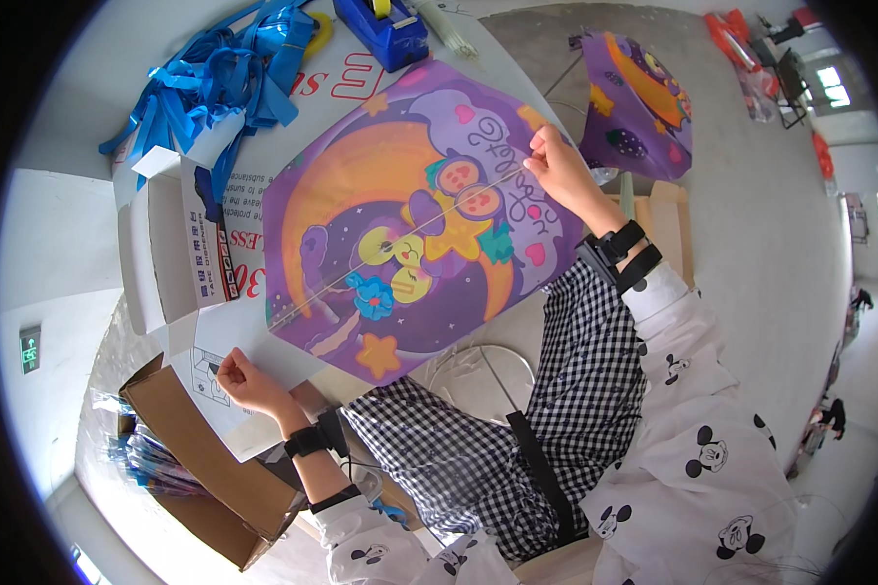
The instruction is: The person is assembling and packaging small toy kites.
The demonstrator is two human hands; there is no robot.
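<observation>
A purple kite-like printed sheet (332,185), with an orange moon, stars and a cartoon figure, lies flat on the white table. Across it, from lower left to upper right, runs a thin pale rod or strip (336,283). My right hand (561,168) is closed in a pinch at the strip's upper right end, over the sheet's right edge. My left hand (251,382) is pinched just off the sheet's lower left corner, in line with the same strip; what its fingers hold is too fine to make out.
Blue ribbons (229,83) lie heaped at the back left, near a blue tape dispenser (385,34) and thin pale sticks (446,29). An open white carton (166,244) stands left. Below it is a brown cardboard box (200,458). Another purple printed sheet (639,107) hangs beyond my right hand.
</observation>
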